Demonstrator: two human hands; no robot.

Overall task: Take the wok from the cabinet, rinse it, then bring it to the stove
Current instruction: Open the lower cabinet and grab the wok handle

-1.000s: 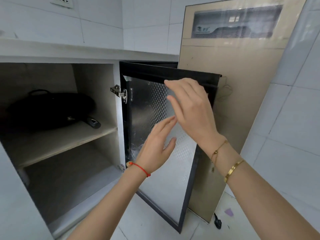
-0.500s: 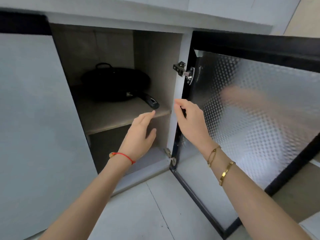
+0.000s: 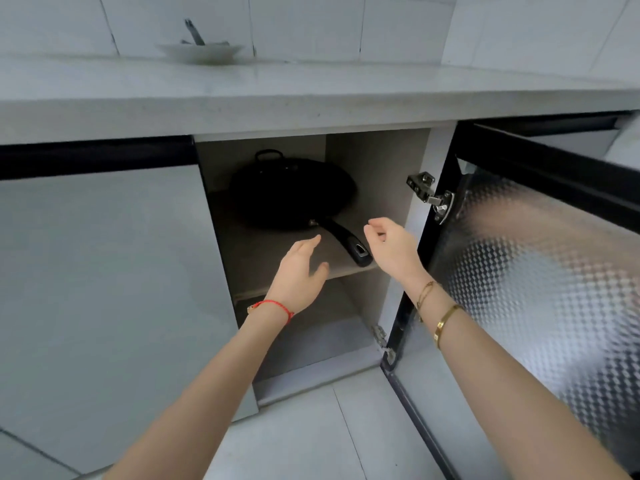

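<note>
Black wok sits on the upper cabinet shelf, handle toward you. Your left hand is spread, empty; your right hand loosely curled, beside the handle, not touching.

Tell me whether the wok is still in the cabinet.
In. The wok sits on the shelf; neither the left hand nor the right hand touches it.

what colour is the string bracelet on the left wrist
Red, with a small gold-coloured piece on it. The string bracelet shows clearly in the head view.
</note>
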